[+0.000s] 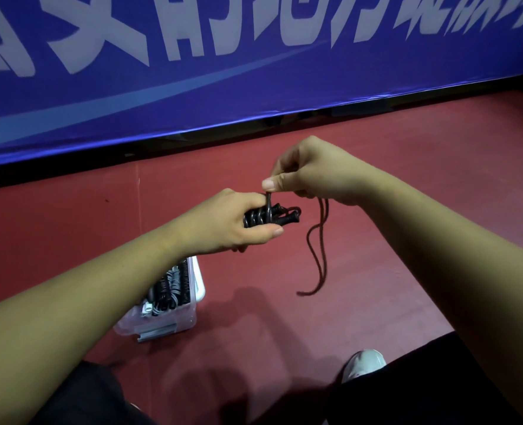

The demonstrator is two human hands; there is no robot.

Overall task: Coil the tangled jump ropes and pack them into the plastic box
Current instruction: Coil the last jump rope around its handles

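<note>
Well, the left grip (223, 223) clutches a coiled black jump rope (263, 217); the right grip (312, 173) pinches its strand just above. Below them, the plastic box (191, 312) holds coiled ropes (171, 286).

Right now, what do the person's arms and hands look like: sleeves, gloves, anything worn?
The left forearm and right forearm are bare to the frame's edge, with no sleeves showing. The left hand and right hand wear no gloves, and no rings, watch or bands are visible. The thumbnails that show are short.
</note>
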